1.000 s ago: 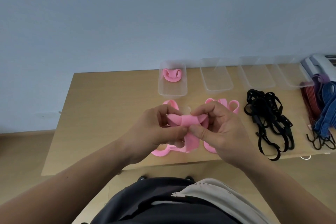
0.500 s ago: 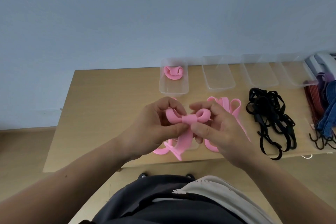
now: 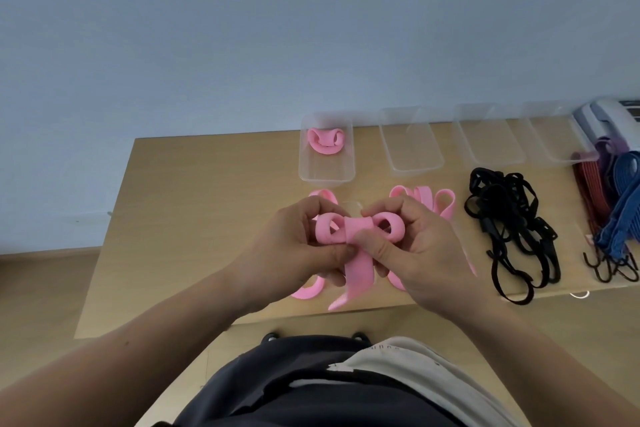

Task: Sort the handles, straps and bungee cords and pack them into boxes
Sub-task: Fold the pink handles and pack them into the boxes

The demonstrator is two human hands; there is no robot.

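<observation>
Pink strap [image 3: 358, 230] pinched by left hand [image 3: 298, 246], right hand [image 3: 415, 253]; fingers curled, apparently folding.

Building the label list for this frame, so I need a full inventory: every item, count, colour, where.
wooden table: 1, tan, under everything
clear plastic boxes: 4, transparent, row along the far edge
folded pink strap: 1, pink, inside the leftmost box
loose pink straps: several, pink, on the table behind the hands
black straps: tangled pile, count unclear, black, right of the pink ones
bungee cords: several, red, purple and blue, dark hooks, table's right edge
white device: 1, white-grey, far right corner, cut off
held pink strap: 1, pink, looped like a bow between both hands
left hand: grips its left loop
right hand: grips its right loop
</observation>
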